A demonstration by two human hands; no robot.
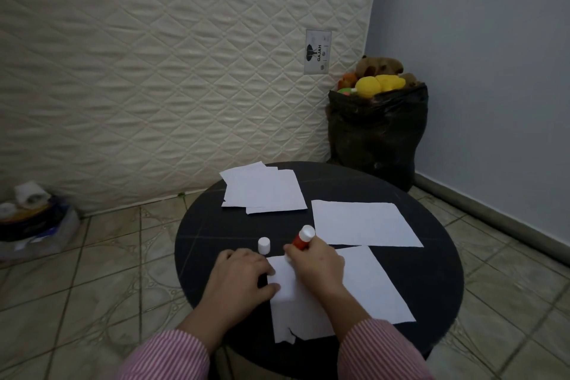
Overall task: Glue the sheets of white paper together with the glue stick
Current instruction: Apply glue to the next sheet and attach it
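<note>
**Glue stick held against the near sheet**

While a quilted mattress (154,71) fills the wall at twelve o'clock, the round black table (216,225) carries the work. A paper stack (262,188) lies at eleven, a single sheet (364,222) at one, the near sheet (370,287) at six. The left hand (243,274) presses flat, fingers spread, on that sheet's left edge. The right hand (317,262) is closed around the red glue stick (300,239), tilted, upper end toward one o'clock. Its white cap (264,245) stands upright at nine of the stick.
</note>
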